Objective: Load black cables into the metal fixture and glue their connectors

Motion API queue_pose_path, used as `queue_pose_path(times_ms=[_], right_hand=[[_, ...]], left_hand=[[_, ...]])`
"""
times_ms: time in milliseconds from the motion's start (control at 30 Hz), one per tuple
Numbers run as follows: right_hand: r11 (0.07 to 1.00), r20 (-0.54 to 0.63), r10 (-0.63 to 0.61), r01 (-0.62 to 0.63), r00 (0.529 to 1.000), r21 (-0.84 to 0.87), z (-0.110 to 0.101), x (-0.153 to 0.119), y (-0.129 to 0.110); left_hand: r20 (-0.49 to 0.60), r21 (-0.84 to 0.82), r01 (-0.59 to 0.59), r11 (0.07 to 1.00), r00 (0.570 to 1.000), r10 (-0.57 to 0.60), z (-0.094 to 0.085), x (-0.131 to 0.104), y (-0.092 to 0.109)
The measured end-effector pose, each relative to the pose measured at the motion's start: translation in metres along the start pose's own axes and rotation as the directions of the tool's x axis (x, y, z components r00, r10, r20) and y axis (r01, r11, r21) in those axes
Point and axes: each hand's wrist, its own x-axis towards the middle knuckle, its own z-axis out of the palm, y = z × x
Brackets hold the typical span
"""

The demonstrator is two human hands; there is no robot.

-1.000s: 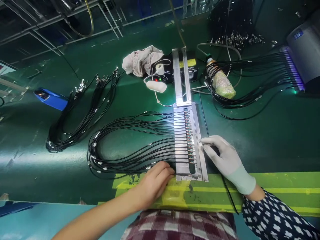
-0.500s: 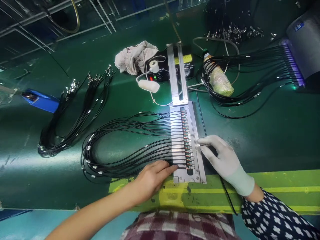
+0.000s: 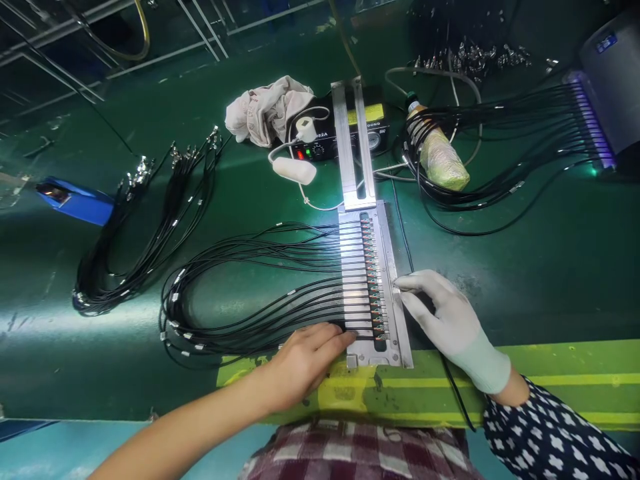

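A metal fixture lies in front of me. Several black cables run into it side by side from the left, their stripped ends with small metal connectors lined up along its slot. My left hand, bare, has its fingers together on the lowest cables at the fixture's left edge; the thumb is mostly hidden. On the opposite side, my right hand, in a white glove, pinches the fixture's right rim between thumb and forefinger.
Behind the fixture stand a slotted metal bracket, a black control box, a white lamp and a crumpled cloth. A cable bundle lies left, near a blue tool. To the right are a wrapped bottle and a grey machine.
The view has shifted very slightly. Both hands keep their places on the cables and the fixture, with no clear movement.
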Motion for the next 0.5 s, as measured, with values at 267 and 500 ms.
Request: queue_pose_path(times_ms=[267,500], right_hand=[[1.0,-0.007,-0.013,0.013,1.0,-0.014,0.0,0.001,0.0],[1.0,0.004,-0.009,0.009,1.0,-0.023,0.001,0.0,0.003]], left_hand=[[-0.039,0.129,-0.039,0.991,0.998,0.045,0.011,0.0,-0.004],[0.021,0.329,-0.114,0.937,0.993,0.113,-0.003,0.0,0.013]])
